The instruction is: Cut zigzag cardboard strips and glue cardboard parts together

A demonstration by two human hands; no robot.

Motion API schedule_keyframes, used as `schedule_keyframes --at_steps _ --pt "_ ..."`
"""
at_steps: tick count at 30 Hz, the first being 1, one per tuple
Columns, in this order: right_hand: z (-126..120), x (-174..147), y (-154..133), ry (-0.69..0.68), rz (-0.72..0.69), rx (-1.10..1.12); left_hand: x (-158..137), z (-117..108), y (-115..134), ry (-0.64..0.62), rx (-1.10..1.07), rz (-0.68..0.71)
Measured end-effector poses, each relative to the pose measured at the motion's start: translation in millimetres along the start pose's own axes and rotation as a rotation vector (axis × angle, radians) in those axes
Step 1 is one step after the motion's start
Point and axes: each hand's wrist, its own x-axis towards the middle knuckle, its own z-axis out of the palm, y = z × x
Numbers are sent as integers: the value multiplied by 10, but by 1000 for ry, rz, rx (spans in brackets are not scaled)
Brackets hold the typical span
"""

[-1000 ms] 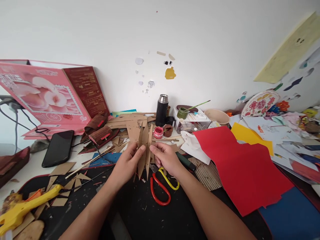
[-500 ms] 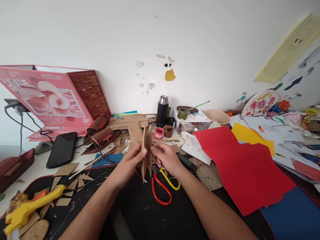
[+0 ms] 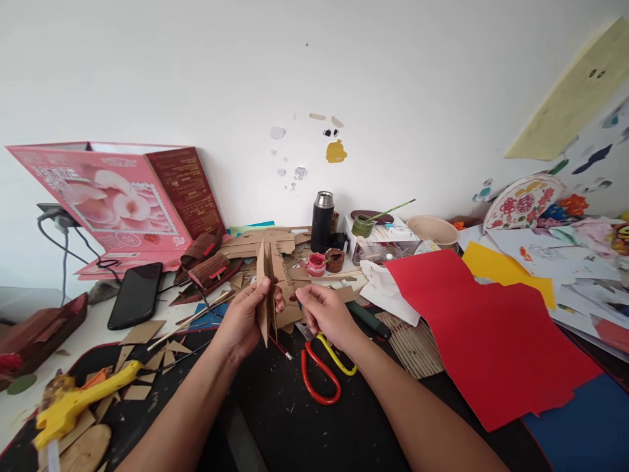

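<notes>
My left hand grips a folded-looking cardboard piece with pointed ends, held upright; its two brown walls stand slightly apart. To the right of it, separate from the cardboard, is my right hand, its thumb and forefinger pinched together. A tiny dark speck shows at those fingertips, too small to name. Below my right hand lie scissors with one red and one yellow handle. A thin red stick with a pale tip rests on the black mat under the cardboard.
At left are a yellow glue gun, a phone, cardboard scraps and brown model boats. Behind stand a black flask and paint jars. Red paper covers the right side.
My right hand has come off the cardboard, and a gap shows between them. My left hand has shifted left with the cardboard. The camera view has turned slightly left.
</notes>
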Motion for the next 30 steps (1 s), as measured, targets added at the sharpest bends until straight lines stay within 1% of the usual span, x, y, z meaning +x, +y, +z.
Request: schedule_keyframes --at_steps 7,11,14,17,23,26,30 --pt "5 2 -2 12 -9 -39 -13 46 -11 -27 45 9" --pt "-18 11 -29 60 1 -36 -43 71 -48 -38 121 -37" --pt "-41 13 -51 99 -28 -12 -74 102 -83 -102 205 -26" --pt "-50 8 -78 101 -54 13 -91 121 -114 -192 304 -10" --pt "-35 3 -92 88 -59 -4 -108 112 -163 -357 496 -57" --pt "-44 19 -59 108 -63 -45 -127 121 -167 -389 552 -81" --pt "-58 40 -30 113 -43 -41 -145 144 -155 -381 554 -78"
